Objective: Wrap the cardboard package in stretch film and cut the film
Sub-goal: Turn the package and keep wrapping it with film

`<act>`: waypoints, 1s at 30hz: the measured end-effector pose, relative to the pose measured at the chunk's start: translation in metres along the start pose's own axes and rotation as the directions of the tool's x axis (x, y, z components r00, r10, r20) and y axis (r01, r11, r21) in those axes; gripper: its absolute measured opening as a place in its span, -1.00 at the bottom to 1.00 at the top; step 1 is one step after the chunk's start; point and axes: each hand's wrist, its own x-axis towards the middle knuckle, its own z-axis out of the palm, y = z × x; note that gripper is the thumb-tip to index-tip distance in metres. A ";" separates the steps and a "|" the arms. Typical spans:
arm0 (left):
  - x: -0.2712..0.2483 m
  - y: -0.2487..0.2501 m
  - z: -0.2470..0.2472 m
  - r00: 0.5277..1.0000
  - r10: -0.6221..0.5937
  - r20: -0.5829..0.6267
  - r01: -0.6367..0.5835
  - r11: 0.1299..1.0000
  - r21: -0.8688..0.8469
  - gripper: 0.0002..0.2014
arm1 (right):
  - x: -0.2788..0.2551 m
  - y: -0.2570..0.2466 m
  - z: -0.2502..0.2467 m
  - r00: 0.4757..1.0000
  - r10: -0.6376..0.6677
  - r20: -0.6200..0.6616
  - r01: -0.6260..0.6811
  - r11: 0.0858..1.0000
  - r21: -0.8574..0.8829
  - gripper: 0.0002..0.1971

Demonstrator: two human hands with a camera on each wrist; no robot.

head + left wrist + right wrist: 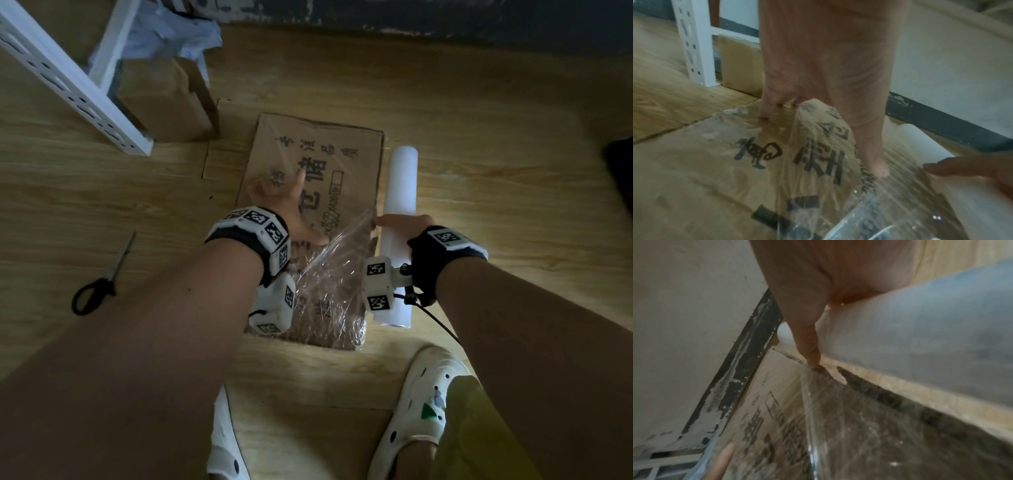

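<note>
Package (310, 192) flat, printed, film-covered; left hand (287, 209) spread pressing; right hand (402, 224) gripping roll (400, 192).

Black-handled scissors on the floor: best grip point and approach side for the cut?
Take the black-handled scissors by the black loop handles, coming from above on the person's near left. They lie flat on the wooden floor, handles nearest the person, blades pointing away, with nothing touching them. The left hand, spread flat on the cardboard package, is closer; the right hand holds the white film roll.
</note>
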 end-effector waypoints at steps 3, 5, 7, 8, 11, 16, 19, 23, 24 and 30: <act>0.003 0.007 0.006 0.997 -0.040 0.064 0.032 0.993 0.111 0.36 | 0.006 0.005 -0.001 1.000 -0.011 -0.019 0.010 0.997 -0.081 -0.18; -0.001 0.014 0.007 0.996 -0.076 0.047 0.067 0.983 0.170 0.32 | 0.011 0.007 -0.001 1.000 -0.029 -0.009 0.028 0.991 -0.130 -0.16; -0.002 0.017 0.008 0.996 -0.087 0.026 0.081 0.978 0.193 0.30 | 0.015 0.008 -0.001 0.999 -0.039 -0.008 0.038 0.986 -0.161 -0.17; -0.003 0.017 0.008 0.997 -0.077 0.015 0.073 0.980 0.186 0.28 | 0.017 0.008 -0.001 0.999 -0.035 -0.007 0.033 0.986 -0.166 -0.17; -0.007 0.007 0.010 0.978 -0.011 -0.208 0.018 0.999 0.031 0.10 | 0.024 0.011 -0.001 1.000 -0.019 -0.019 0.015 0.987 -0.160 -0.15; -0.007 -0.033 0.018 0.838 -0.239 -0.491 0.059 0.934 -0.354 -0.16 | 0.029 0.013 0.001 0.998 0.056 0.021 -0.056 0.998 -0.024 -0.03; -0.006 -0.036 0.024 0.891 -0.335 -0.306 0.147 0.851 -0.504 -0.19 | 0.070 0.032 0.004 0.989 0.045 0.139 -0.057 0.995 0.079 0.06; -0.002 -0.033 0.025 0.918 -0.332 -0.217 0.146 0.792 -0.593 -0.22 | 0.055 0.031 0.007 0.961 -0.011 0.275 -0.046 0.979 0.200 -0.48; 0.001 -0.036 0.025 0.925 -0.321 -0.205 0.127 0.768 -0.628 -0.23 | 0.037 0.023 0.005 0.959 -0.034 0.283 -0.029 0.976 0.216 -0.62; 0.005 -0.045 0.015 0.960 -0.262 -0.098 0.106 0.666 -0.738 -0.15 | 0.030 0.005 -0.003 0.961 -0.066 0.269 0.014 0.981 0.193 -0.38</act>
